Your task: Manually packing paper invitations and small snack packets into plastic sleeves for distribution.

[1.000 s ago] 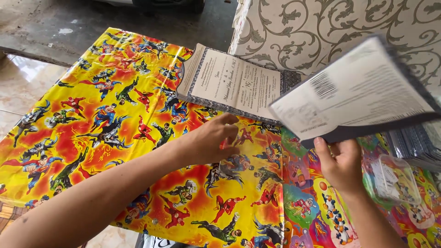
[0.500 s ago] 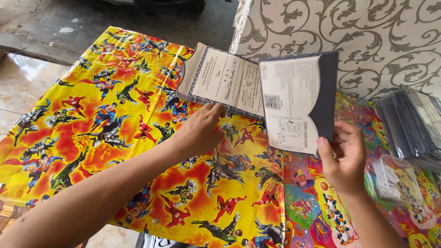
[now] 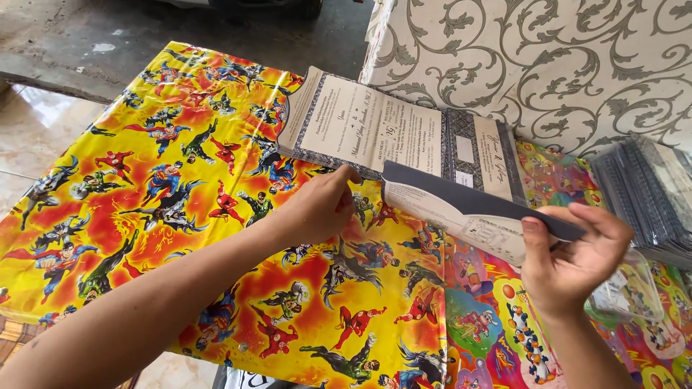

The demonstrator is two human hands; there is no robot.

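Observation:
My right hand [image 3: 573, 256] pinches the near end of a dark grey folded card [image 3: 461, 205], held nearly flat, its pale printed inner face turned downward. The card hovers just in front of an open stack of similar printed cards [image 3: 375, 126] lying on the yellow comic-hero tablecloth [image 3: 166, 187]. My left hand [image 3: 321, 205] rests with curled fingers on the cloth at the stack's front edge, fingertips touching the lowest cards.
A white sofa or cushion with grey scroll pattern [image 3: 548, 65] rises behind the table. More dark cards in clear sleeves [image 3: 649, 194] are piled at the right. A clear plastic sleeve [image 3: 627, 295] lies under my right hand. Tiled floor [image 3: 36, 122] lies to the left.
My right hand has lowered the card from upright and high to nearly flat in front of the stack. My left hand stayed at the stack's edge.

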